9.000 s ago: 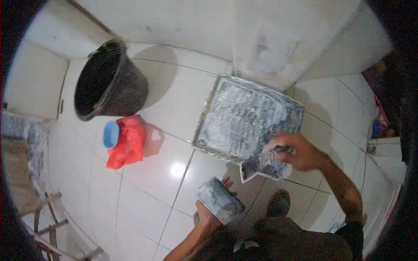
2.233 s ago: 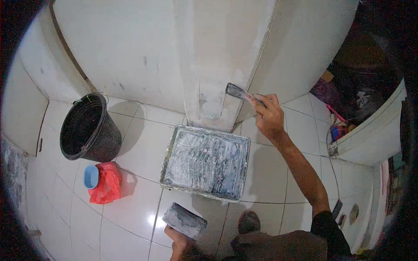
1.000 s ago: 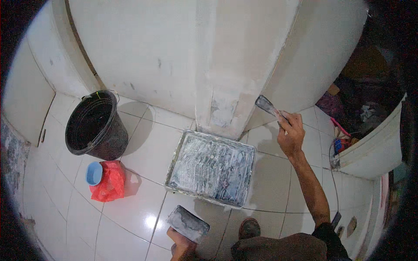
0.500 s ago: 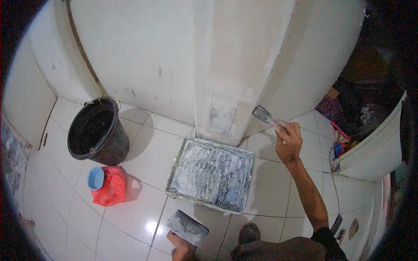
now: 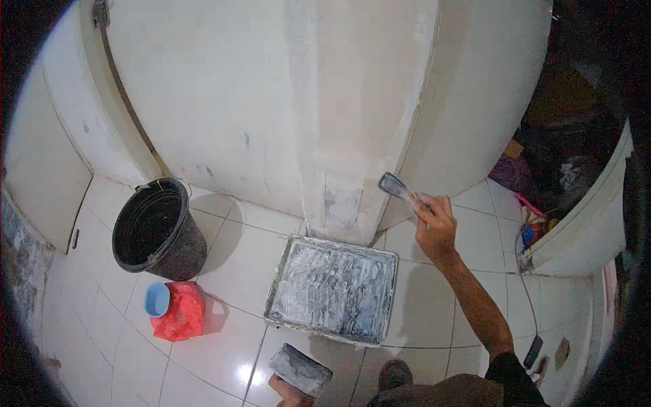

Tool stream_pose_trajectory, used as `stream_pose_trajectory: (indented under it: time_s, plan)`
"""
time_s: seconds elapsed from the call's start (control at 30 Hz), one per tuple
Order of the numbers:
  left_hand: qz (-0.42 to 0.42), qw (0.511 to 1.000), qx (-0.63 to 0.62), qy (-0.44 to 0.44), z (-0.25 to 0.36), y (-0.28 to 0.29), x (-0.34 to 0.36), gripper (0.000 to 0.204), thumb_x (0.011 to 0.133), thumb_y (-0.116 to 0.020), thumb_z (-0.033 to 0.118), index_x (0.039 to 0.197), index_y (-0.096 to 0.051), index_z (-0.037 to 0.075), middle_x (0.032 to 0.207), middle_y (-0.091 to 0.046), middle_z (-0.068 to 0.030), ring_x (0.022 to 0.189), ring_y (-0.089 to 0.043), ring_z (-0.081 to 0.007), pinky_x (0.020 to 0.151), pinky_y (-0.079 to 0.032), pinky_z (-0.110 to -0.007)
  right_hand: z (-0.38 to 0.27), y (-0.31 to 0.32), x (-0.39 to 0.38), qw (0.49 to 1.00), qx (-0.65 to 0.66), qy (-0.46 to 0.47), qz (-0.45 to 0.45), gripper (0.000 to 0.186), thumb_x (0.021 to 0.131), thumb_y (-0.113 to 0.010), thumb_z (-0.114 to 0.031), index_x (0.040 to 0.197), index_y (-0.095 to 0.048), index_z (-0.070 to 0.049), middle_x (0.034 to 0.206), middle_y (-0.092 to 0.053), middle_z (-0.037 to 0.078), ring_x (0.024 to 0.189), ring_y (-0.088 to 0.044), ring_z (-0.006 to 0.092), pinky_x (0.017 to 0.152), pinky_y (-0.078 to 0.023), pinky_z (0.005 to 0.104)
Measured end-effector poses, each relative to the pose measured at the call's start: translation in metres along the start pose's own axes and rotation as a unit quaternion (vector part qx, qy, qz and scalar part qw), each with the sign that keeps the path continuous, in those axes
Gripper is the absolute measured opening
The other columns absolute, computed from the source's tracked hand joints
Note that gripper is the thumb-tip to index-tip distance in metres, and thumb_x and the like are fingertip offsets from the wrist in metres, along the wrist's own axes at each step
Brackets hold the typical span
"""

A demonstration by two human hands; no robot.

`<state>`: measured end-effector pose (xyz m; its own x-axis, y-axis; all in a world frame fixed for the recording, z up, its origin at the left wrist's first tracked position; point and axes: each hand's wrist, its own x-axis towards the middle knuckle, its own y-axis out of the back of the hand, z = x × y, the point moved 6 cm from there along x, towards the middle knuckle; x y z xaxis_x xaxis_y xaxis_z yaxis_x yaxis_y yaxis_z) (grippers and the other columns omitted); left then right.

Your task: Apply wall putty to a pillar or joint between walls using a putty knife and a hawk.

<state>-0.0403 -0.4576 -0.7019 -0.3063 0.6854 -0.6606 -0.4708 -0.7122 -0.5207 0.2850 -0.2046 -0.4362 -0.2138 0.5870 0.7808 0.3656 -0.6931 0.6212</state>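
Observation:
My right hand [image 5: 437, 229] grips a putty knife [image 5: 397, 186] by its handle. Its grey-smeared blade points up and left, overlapping the corner edge of the wall pillar [image 5: 339, 197]; whether it touches I cannot tell. Low on that pillar is a grey and white patch of filler. At the bottom of the view, my left hand [image 5: 290, 393] holds a flat rectangular plate [image 5: 302, 370] smeared with grey paste; most of this hand is hidden under it. Between my hands and the pillar's foot, a shallow tray [image 5: 270, 298] coated with white and grey paste lies on the floor.
A black bucket [image 5: 186, 251] stands on the tiles at the left. In front of it sits a red plastic bag [image 5: 183, 315] with a light-blue cup [image 5: 156, 299] at its side. Clutter fills a doorway at the right, and a cable [image 5: 532, 305] runs along the floor there.
The view has tilted, so floor things sit lower in the picture. My right hand has brought the putty knife a little left, toward the pillar's corner. Both hands keep their hold.

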Motion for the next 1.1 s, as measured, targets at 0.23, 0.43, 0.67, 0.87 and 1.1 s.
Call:
stream_pose_trajectory:
  time_s: [0.23, 0.43, 0.67, 0.87, 1.1]
  plan:
    - [-0.016, 1.0, -0.009, 0.011, 0.0, 0.013, 0.008, 0.045, 0.086, -0.033, 0.038, 0.108, -0.058, 0.007, 0.101, -0.063, -0.0099, 0.091, -0.062, -0.0304, 0.079, -0.052, -0.046, -0.027, 0.018, 0.047, 0.999, 0.001, 0.025, 0.047, 0.047, 0.068, -0.055, 0.007, 0.11, -0.067, -0.011, 0.105, -0.063, 0.008, 0.088, -0.056, 0.0286, 0.073, -0.052, 0.0355]
    - [0.006, 0.962, 0.233, -0.14, 0.007, -0.002, 0.001, 0.044, 0.086, -0.036, 0.038, 0.104, -0.059, 0.006, 0.099, -0.063, -0.0102, 0.09, -0.062, -0.0282, 0.078, -0.053, -0.045, -0.008, 0.012, 0.036, 0.998, -0.017, 0.005, 0.061, 0.049, 0.067, -0.058, 0.008, 0.111, -0.067, -0.011, 0.104, -0.062, 0.008, 0.09, -0.056, 0.0286, 0.073, -0.052, 0.0353]
    - [-0.033, 0.984, 0.15, -0.088, 0.01, -0.005, -0.004, 0.045, 0.085, -0.037, 0.039, 0.105, -0.059, 0.005, 0.099, -0.063, -0.0106, 0.091, -0.062, -0.0282, 0.08, -0.053, -0.045, -0.022, 0.029, 0.044, 0.997, -0.004, 0.001, 0.078, 0.042, 0.071, -0.063, 0.008, 0.11, -0.068, -0.007, 0.102, -0.063, 0.01, 0.088, -0.055, 0.0266, 0.075, -0.05, 0.0348]
    - [-0.064, 0.997, 0.024, -0.029, 0.001, 0.005, 0.008, 0.048, 0.085, -0.037, 0.04, 0.109, -0.058, 0.004, 0.102, -0.063, -0.0115, 0.094, -0.061, -0.0289, 0.083, -0.052, -0.045, -0.009, 0.024, 0.041, 0.999, -0.033, -0.008, 0.04, 0.046, 0.071, -0.062, 0.01, 0.112, -0.067, -0.009, 0.101, -0.063, 0.009, 0.087, -0.055, 0.026, 0.074, -0.049, 0.0339]
    - [-0.048, 0.998, -0.034, 0.002, 0.004, -0.005, 0.003, 0.05, 0.085, -0.037, 0.04, 0.114, -0.056, 0.004, 0.109, -0.061, -0.0128, 0.098, -0.06, -0.0313, 0.086, -0.05, -0.045, -0.023, 0.029, 0.053, 0.998, -0.01, 0.014, 0.061, 0.046, 0.07, -0.062, 0.01, 0.111, -0.067, -0.01, 0.101, -0.063, 0.008, 0.086, -0.055, 0.0263, 0.073, -0.049, 0.0334]
